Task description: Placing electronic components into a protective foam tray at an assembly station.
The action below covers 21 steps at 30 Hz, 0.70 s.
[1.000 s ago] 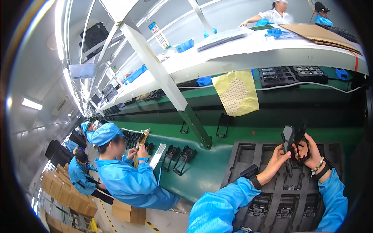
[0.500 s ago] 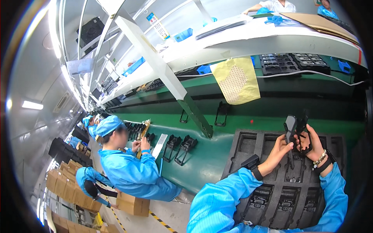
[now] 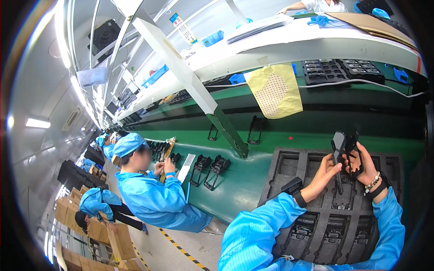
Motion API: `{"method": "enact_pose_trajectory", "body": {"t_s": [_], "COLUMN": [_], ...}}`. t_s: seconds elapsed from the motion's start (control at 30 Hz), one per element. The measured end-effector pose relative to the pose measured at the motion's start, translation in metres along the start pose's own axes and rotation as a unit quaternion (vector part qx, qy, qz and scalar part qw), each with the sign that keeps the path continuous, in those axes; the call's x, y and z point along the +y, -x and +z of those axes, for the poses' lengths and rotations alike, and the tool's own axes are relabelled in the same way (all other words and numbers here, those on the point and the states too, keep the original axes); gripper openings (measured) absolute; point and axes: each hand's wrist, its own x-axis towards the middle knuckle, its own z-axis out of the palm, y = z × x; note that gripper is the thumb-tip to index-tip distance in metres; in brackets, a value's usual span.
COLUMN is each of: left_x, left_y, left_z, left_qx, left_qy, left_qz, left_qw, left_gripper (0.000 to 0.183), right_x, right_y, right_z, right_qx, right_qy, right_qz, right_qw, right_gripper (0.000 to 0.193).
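Over a dark foam tray (image 3: 325, 212), I hold up a black plastic part with both hands. My left hand (image 3: 323, 177) pinches its dark grey flat-sided piece (image 3: 338, 143) between thumb and fingers. Close beside it, my right hand (image 3: 368, 170) is wrapped round a black open frame (image 3: 355, 159). I cannot tell whether the grey piece and the frame are joined. Fingers partly hide where they meet. Below my hands, several tray pockets hold black molded parts (image 3: 300, 231); pockets toward the far left of the tray show bare foam.
Left of the tray, two black frames (image 3: 217, 168) lie on the green bench (image 3: 239, 194). A co-worker in blue (image 3: 158, 194) sits beyond them. A slanting post (image 3: 181, 67) rises from the bench, and a yellow sheet (image 3: 275, 92) hangs from the shelf edge. Another person handles a carton (image 3: 121, 241).
My hands and the part they hold have hardly moved. In the background, the person by the cartons has shifted left, and a carton there now stands tilted.
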Motion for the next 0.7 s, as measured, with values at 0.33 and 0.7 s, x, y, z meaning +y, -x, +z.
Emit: {"method": "enact_pose_trajectory", "body": {"t_s": [0.33, 0.7], "left_x": [0.0006, 0.0045], "left_y": [-0.0001, 0.0004], "left_z": [0.0009, 0.0022], "left_qx": [0.0, -0.003], "left_qy": [-0.001, -0.012], "left_qz": [0.0, -0.005], "left_qw": [1.0, 1.0], "left_gripper": [0.064, 0.065], "right_x": [0.0008, -0.0015], "right_y": [-0.0011, 0.0038], "right_z": [-0.002, 0.0034], "right_qx": [0.012, 0.001], "right_qy": [0.005, 0.005], "right_qz": [-0.001, -0.004], "right_qw": [1.0, 1.0], "right_gripper": [0.053, 0.046]}}
